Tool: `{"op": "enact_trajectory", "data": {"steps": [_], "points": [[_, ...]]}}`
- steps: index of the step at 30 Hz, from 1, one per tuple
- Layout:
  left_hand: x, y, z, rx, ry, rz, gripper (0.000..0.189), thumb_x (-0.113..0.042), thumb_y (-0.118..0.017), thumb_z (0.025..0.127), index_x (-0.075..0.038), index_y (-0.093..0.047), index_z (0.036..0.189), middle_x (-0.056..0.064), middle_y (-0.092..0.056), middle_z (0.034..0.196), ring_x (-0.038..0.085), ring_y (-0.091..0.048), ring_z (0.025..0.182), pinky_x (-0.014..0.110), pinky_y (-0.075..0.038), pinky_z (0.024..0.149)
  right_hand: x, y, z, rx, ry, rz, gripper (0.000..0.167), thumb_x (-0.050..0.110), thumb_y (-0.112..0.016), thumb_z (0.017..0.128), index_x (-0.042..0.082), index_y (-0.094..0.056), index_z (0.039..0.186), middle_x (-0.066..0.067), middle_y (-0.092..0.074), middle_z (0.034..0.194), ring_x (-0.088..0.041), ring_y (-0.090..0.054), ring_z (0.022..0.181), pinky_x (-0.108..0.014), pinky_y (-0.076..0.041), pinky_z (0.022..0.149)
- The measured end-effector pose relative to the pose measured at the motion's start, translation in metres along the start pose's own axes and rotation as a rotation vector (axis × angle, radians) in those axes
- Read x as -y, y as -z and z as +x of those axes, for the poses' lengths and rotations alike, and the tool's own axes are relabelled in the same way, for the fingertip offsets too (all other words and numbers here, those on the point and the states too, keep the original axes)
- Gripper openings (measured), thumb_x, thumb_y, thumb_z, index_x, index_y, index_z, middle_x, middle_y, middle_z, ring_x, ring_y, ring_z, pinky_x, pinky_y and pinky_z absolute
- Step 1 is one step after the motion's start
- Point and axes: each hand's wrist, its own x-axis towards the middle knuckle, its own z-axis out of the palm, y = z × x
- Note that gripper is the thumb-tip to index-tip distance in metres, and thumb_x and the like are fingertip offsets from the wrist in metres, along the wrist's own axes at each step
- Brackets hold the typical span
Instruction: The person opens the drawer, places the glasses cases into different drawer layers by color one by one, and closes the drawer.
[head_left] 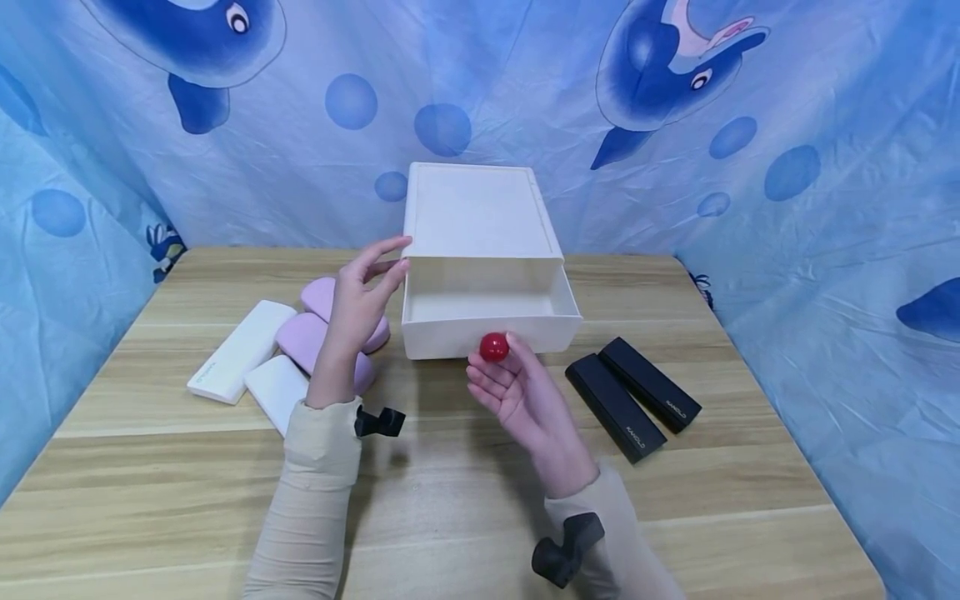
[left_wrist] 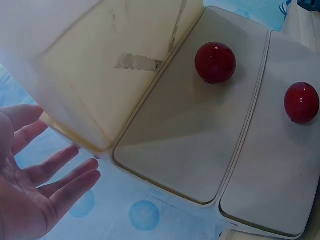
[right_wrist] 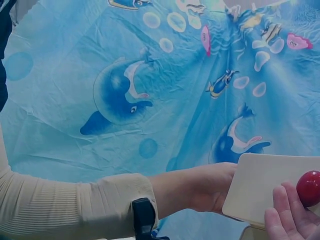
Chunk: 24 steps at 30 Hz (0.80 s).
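Note:
A white drawer cabinet (head_left: 480,208) stands at the back middle of the table, its top drawer (head_left: 442,335) pulled out and nothing showing inside. On that drawer's front is a round red knob (head_left: 493,347), which my right hand (head_left: 528,400) pinches between thumb and fingers. My left hand (head_left: 356,304) rests its fingertips against the cabinet's left side by the upper front edge, fingers fairly straight. Below the pulled-out drawer, the left wrist view shows two shut drawers, with an upper red knob (left_wrist: 215,62) and a lower red knob (left_wrist: 301,102).
Left of the cabinet lie purple rounded pieces (head_left: 303,337), partly behind my left forearm, with a long white block (head_left: 243,350) and a shorter white block (head_left: 277,387). Two black lettered bars (head_left: 615,408) lie to the right. A blue dolphin-print curtain (head_left: 300,167) surrounds the table.

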Motion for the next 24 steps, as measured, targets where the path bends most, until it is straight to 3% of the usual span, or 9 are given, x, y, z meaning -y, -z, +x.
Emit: {"op": "enact_trajectory", "data": {"steps": [4, 8, 14, 20, 24], "points": [[0.0026, -0.0006, 0.0008, -0.012, 0.002, -0.024, 0.035, -0.018, -0.057, 0.098, -0.006, -0.059, 0.131, 0.01, -0.054, 0.139, 0.035, -0.06, 0.115, 0.018, -0.053, 0.082, -0.0011, -0.0016, -0.0004, 0.001, 0.006, 0.006, 0.032, 0.034, -0.041, 0.104, 0.013, -0.064, 0.099, -0.001, -0.076, 0.084, -0.01, -0.072, 0.078, -0.024, -0.059, 0.078], [0.0038, -0.0021, 0.0019, -0.017, 0.019, -0.041, 0.036, -0.019, -0.056, 0.099, -0.006, -0.058, 0.132, 0.01, -0.053, 0.139, 0.035, -0.06, 0.115, 0.024, -0.054, 0.083, -0.0022, -0.0031, -0.0021, -0.016, 0.008, 0.011, 0.03, 0.034, -0.042, 0.104, 0.013, -0.064, 0.1, -0.001, -0.076, 0.084, -0.01, -0.072, 0.078, -0.024, -0.059, 0.079], [0.0032, -0.003, 0.0026, 0.0, 0.063, -0.073, 0.038, -0.023, -0.055, 0.099, -0.01, -0.056, 0.135, 0.009, -0.049, 0.139, 0.032, -0.058, 0.118, 0.017, -0.055, 0.078, -0.0038, -0.0031, -0.0039, -0.013, 0.008, 0.014, 0.029, 0.034, -0.043, 0.104, 0.013, -0.063, 0.102, -0.001, -0.076, 0.085, -0.011, -0.072, 0.079, -0.025, -0.059, 0.08], [0.0022, -0.0035, 0.0032, 0.025, 0.092, -0.082, 0.039, -0.026, -0.053, 0.1, -0.012, -0.055, 0.136, 0.008, -0.046, 0.141, 0.029, -0.055, 0.121, 0.041, -0.058, 0.085, -0.0044, -0.0031, -0.0034, -0.001, 0.015, 0.015, 0.029, 0.033, -0.043, 0.103, 0.014, -0.065, 0.101, -0.001, -0.076, 0.085, -0.011, -0.073, 0.079, -0.025, -0.059, 0.08], [0.002, -0.0046, 0.0038, 0.024, 0.098, -0.091, 0.039, -0.027, -0.053, 0.1, -0.011, -0.055, 0.135, 0.007, -0.046, 0.143, 0.029, -0.054, 0.122, 0.039, -0.058, 0.082, -0.0041, -0.0024, -0.0023, 0.011, 0.027, 0.009, 0.03, 0.034, -0.043, 0.104, 0.014, -0.066, 0.1, -0.001, -0.076, 0.085, -0.011, -0.073, 0.079, -0.025, -0.059, 0.08]]}}
